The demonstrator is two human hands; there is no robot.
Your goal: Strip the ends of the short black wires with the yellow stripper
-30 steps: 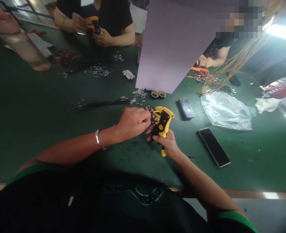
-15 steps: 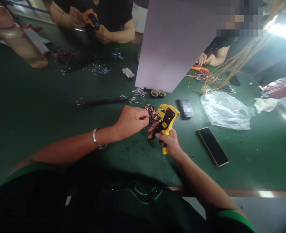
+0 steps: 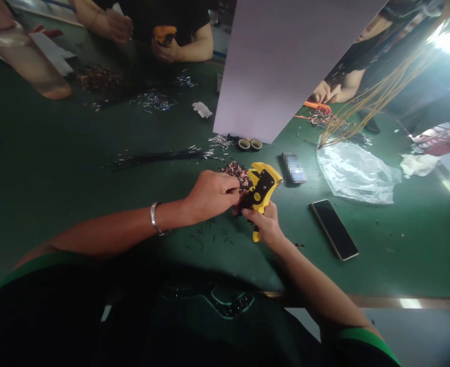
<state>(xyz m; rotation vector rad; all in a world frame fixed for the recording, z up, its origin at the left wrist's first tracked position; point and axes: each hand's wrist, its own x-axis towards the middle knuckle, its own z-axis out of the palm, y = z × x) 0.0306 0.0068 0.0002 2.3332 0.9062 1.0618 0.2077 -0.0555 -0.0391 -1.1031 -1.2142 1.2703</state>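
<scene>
My right hand (image 3: pixel 266 221) is wrapped round the handles of a yellow and black wire stripper (image 3: pixel 265 184), its head tilted up and to the left. Close to the left side of the tool, my left hand (image 3: pixel 217 191) is pinched shut; what its fingertips hold is hidden. Just behind the fingers lies a pile of short dark wires with bare copper ends (image 3: pixel 237 171). A long bundle of black wires (image 3: pixel 159 157) stretches to the left, beside a small heap of silvery metal pins (image 3: pixel 220 140). Short black scraps (image 3: pixel 209 237) lie below my left hand.
A pale upright panel (image 3: pixel 263 71) stands ahead, with two tape rolls (image 3: pixel 249 145) at its foot. To the right are a small device (image 3: pixel 294 168), a phone (image 3: pixel 334 229) and a clear plastic bag (image 3: pixel 356 173). Co-workers' hands (image 3: pixel 167 51) are across the green table.
My left hand has shifted slightly right and down, nearer the wire stripper. My right hand and the tool stay almost in place. A co-worker's hands across the table have moved apart.
</scene>
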